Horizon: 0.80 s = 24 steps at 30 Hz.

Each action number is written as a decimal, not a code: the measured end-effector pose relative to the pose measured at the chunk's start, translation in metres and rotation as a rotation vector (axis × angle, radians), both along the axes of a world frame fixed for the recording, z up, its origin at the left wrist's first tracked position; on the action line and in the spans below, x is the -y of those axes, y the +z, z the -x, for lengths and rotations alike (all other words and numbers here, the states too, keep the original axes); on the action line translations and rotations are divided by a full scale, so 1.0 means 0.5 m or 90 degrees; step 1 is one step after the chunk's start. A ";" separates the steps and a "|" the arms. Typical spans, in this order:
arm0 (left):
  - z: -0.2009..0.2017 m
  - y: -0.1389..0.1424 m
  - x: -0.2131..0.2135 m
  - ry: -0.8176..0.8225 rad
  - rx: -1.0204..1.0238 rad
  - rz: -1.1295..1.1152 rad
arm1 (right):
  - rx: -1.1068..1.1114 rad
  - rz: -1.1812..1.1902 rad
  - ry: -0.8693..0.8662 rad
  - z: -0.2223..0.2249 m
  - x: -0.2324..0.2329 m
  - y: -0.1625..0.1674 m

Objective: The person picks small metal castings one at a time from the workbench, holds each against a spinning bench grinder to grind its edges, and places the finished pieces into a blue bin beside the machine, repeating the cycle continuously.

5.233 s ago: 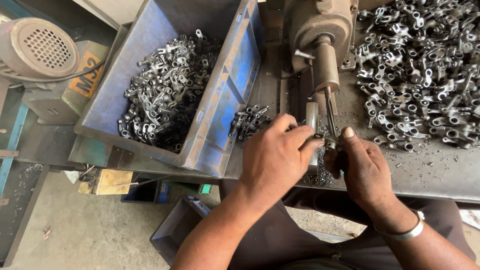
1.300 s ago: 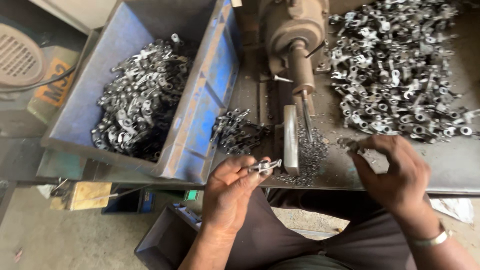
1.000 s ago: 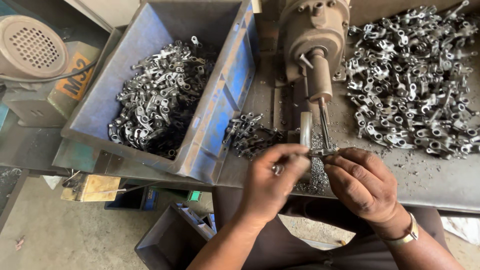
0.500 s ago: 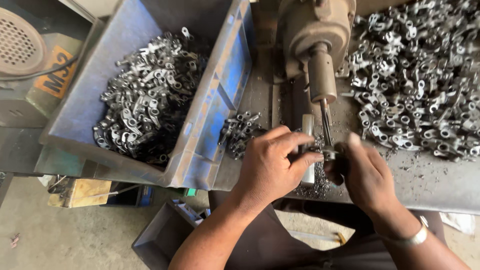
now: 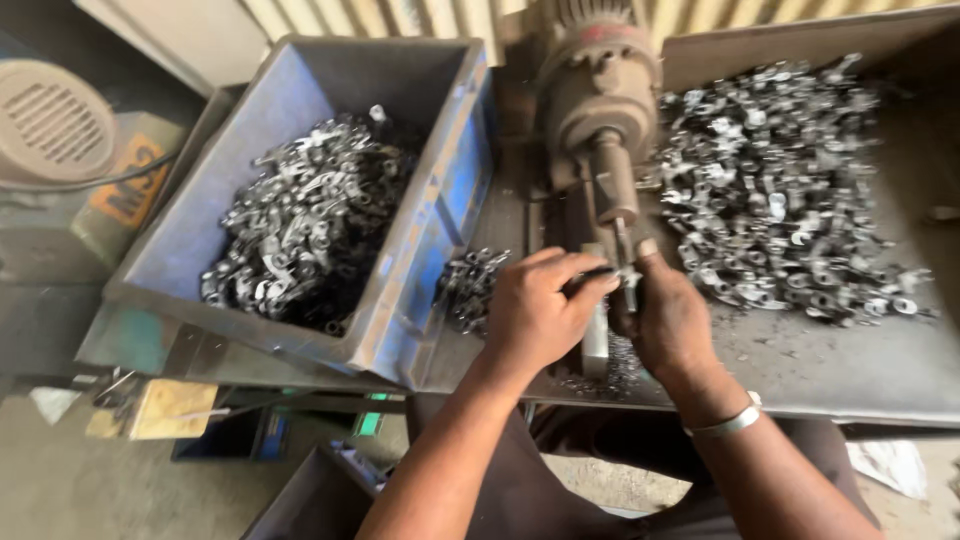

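Note:
My left hand (image 5: 538,312) and my right hand (image 5: 668,318) meet at the tip of a small bench machine's spindle (image 5: 612,190). Together they pinch a small metal part (image 5: 627,277) against the thin bit below the spindle; most of the part is hidden by my fingers. A heap of grey metal parts (image 5: 775,200) lies on the steel bench to the right. A blue plastic bin (image 5: 420,260) to the left holds a pile of similar parts (image 5: 305,225). A metal bracelet sits on my right wrist.
A small cluster of parts (image 5: 470,285) lies between the bin and the machine. Metal shavings (image 5: 620,365) cover the bench under my hands. A motor with a round vented cover (image 5: 50,120) stands at far left. A dark crate (image 5: 310,495) sits on the floor below.
My left hand brought a part from beside the bin up to the bit, and my right hand came in from the right-hand heap. Both now hold still at the bit.

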<state>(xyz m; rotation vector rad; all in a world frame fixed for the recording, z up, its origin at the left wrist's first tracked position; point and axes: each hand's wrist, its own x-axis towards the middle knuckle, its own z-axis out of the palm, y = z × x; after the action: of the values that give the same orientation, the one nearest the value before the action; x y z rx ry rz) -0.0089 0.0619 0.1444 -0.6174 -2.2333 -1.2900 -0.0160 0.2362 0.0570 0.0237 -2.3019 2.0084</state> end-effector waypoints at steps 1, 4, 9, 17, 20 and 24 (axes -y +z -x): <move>-0.011 -0.001 -0.001 -0.029 0.026 0.000 | 0.094 0.214 0.005 -0.011 0.006 -0.006; -0.056 -0.007 0.008 -0.097 0.082 -0.012 | 0.091 0.200 0.036 -0.078 -0.036 -0.012; -0.143 -0.037 0.033 -0.171 0.265 -0.455 | -0.342 -0.644 -0.212 -0.100 -0.190 0.019; -0.143 -0.037 0.034 -0.121 0.262 -0.327 | -0.150 -0.358 -0.160 -0.108 -0.192 0.061; -0.147 -0.007 0.018 -0.050 0.174 -0.012 | -0.008 0.077 0.053 -0.118 -0.148 0.067; -0.115 0.035 0.006 -0.013 0.102 0.159 | 0.080 0.256 0.189 -0.090 -0.100 0.080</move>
<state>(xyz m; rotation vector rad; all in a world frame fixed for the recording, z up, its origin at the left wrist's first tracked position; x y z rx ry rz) 0.0488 0.0588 0.1620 -0.6479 -2.5511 -1.1124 0.0291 0.2859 0.0969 0.2300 -2.0110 2.6597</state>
